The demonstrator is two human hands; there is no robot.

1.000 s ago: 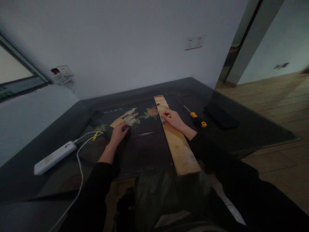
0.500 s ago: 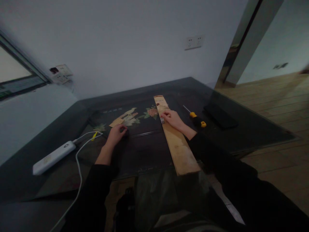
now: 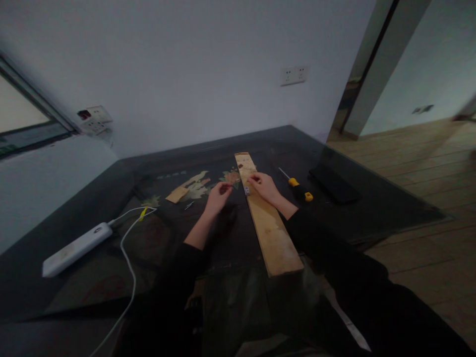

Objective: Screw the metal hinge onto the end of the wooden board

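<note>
A long wooden board [image 3: 273, 230] lies lengthwise on the dark table, with a small metal piece with holes, like a hinge, [image 3: 247, 190] on its left edge. My right hand [image 3: 265, 187] is over the board just beyond that piece, thumb and fingertips pinched; whatever they may hold is too small to see. To the left of the board, my left hand [image 3: 218, 197] is raised slightly with its fingertips pinched together, their contents not distinguishable. Several thin screws or nails [image 3: 189, 205] lie on the table, left of my left hand, by a small wooden piece [image 3: 177, 194].
Right of the board are a yellow-and-black screwdriver [image 3: 297, 187] and a flat black object [image 3: 334, 186]. A white power strip [image 3: 76, 249] with a cable [image 3: 130, 267] occupies the left side of the table [image 3: 386, 213]. Behind the table rises a wall with sockets [image 3: 293, 75].
My left hand has moved right, from beside the small wooden piece towards the board, uncovering the thin screws or nails. My right hand stays over the board, its fingertips a little off the metal piece.
</note>
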